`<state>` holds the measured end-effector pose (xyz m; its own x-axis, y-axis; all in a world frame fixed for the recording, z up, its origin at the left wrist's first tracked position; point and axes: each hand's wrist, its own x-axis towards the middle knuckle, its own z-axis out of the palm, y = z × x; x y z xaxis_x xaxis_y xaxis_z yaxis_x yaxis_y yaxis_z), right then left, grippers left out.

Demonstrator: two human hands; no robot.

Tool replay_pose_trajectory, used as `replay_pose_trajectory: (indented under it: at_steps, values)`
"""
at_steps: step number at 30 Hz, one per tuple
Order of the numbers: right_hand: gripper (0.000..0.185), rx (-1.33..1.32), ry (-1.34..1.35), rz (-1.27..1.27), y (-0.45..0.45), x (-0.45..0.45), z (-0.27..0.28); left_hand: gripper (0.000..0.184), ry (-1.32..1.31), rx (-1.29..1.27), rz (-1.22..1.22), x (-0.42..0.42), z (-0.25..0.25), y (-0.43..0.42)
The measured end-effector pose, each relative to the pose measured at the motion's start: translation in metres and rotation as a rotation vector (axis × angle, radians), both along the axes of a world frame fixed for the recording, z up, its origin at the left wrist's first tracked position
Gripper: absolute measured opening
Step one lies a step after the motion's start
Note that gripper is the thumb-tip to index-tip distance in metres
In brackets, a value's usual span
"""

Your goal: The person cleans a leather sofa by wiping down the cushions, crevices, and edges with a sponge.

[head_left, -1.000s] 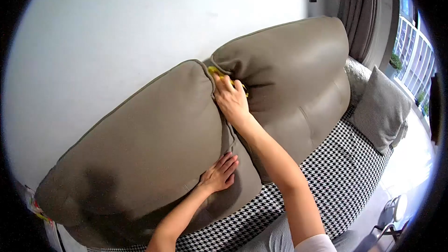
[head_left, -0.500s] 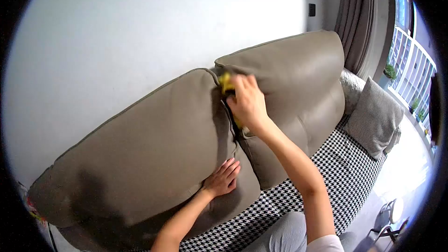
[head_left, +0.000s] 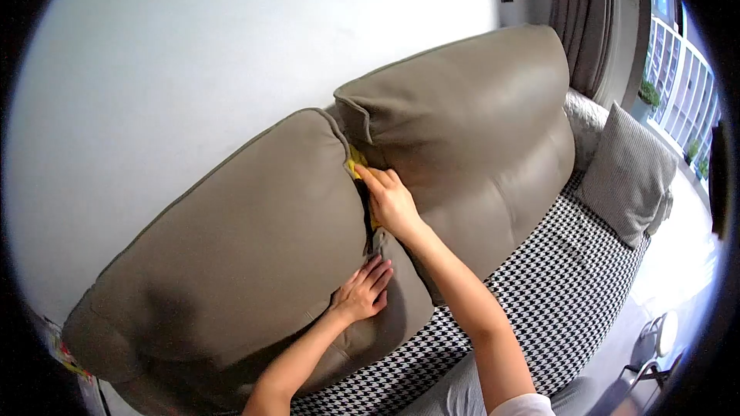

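Note:
Two brown leather back cushions, a left one (head_left: 254, 200) and a right one (head_left: 478, 123), meet at a narrow dark gap. At this gap my right hand (head_left: 395, 204) is closed on a yellow cloth (head_left: 354, 163), pressing it between the cushions. Bits of yellow show above and below the fingers; the rest is hidden by the hand and the cushion sides. Lower down, my left hand (head_left: 361, 294) lies flat, fingers outstretched, on the left cushion beside the gap.
Black-and-white houndstooth fabric (head_left: 532, 285) covers the seat. A grey striped pillow (head_left: 628, 169) leans at the right end. Behind the sofa is a white wall (head_left: 193, 54), with a dark curtain (head_left: 590, 23) near the balcony railing. A round-topped stool (head_left: 667, 333) stands lower right.
My right hand has moved down along the gap with the yellow cloth, which now sits deeper between the cushions. The left hand stays on the left cushion. The view has shifted slightly.

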<state>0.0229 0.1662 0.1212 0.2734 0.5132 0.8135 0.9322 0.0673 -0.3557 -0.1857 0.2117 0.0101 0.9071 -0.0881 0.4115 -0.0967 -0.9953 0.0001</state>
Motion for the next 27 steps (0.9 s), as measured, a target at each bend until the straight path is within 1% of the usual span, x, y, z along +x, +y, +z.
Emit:
replay_pose_trajectory:
  at_steps: [1,4,5,8,10,12,13,14,16,17,18,19,20,21,22,24,26,27]
  values:
    - [0.058,0.004,0.017,-0.004,-0.005,-0.005,-0.01,0.055,-0.017,0.033,0.007,0.001,0.006,-0.002]
    - [0.057,-0.045,0.013,-0.082,-0.018,-0.018,-0.043,0.054,0.085,0.074,0.048,-0.001,0.012,-0.006]
    - [0.057,-0.075,0.018,-0.094,-0.026,-0.023,-0.055,0.052,0.038,0.084,0.033,0.0,0.016,-0.008]
    - [0.058,-0.131,0.018,-0.108,-0.049,-0.026,-0.082,0.05,0.037,0.116,0.045,0.001,0.013,-0.006]
    - [0.058,-0.16,0.011,-0.104,-0.058,-0.024,-0.085,0.049,0.033,0.117,0.034,0.002,0.017,-0.009]
    - [0.051,-0.282,0.026,-0.112,-0.062,-0.023,-0.08,0.048,0.02,0.12,0.031,0.003,0.016,-0.007]
    - [0.035,-0.426,0.021,-0.137,-0.065,-0.022,-0.07,0.047,0.013,0.103,0.029,0.003,0.01,-0.005]
    - [0.023,-0.577,0.058,-0.132,-0.066,-0.017,-0.057,0.047,0.004,0.089,0.028,0.002,0.006,-0.002]
    - [0.02,-0.561,0.034,-0.146,-0.077,-0.013,-0.007,0.056,0.014,0.04,0.005,0.001,0.004,-0.001]
    - [0.028,-0.401,-0.003,-0.125,-0.08,-0.01,0.023,0.058,0.044,0.055,0.008,0.003,0.004,0.001]
    - [0.04,-0.213,-0.028,-0.108,-0.085,-0.01,0.061,0.06,0.078,0.066,0.012,0.004,0.005,0.001]
    - [0.05,0.057,-0.061,-0.071,-0.075,-0.005,0.083,0.06,0.078,0.071,0.019,0.002,0.006,-0.001]
    - [0.051,0.238,-0.116,-0.082,-0.062,0.0,0.107,0.06,0.082,0.071,0.02,0.001,0.008,-0.003]
    - [0.052,0.349,-0.12,-0.133,-0.047,0.003,0.128,0.06,0.078,0.085,0.026,0.001,0.009,-0.004]
    - [0.055,0.422,-0.066,-0.138,-0.025,0.008,0.138,0.059,0.071,0.102,0.029,0.002,0.011,-0.004]
    - [0.061,0.374,0.111,-0.104,0.028,0.016,0.122,0.059,0.081,0.099,0.023,0.001,0.009,-0.001]
    - [0.066,0.12,-0.009,-0.125,0.047,0.002,0.083,0.058,0.088,0.09,0.017,0.003,0.006,0.0]
    - [0.066,0.201,-0.016,-0.113,0.048,-0.007,0.071,0.057,0.094,0.08,0.026,0.003,0.004,0.0]
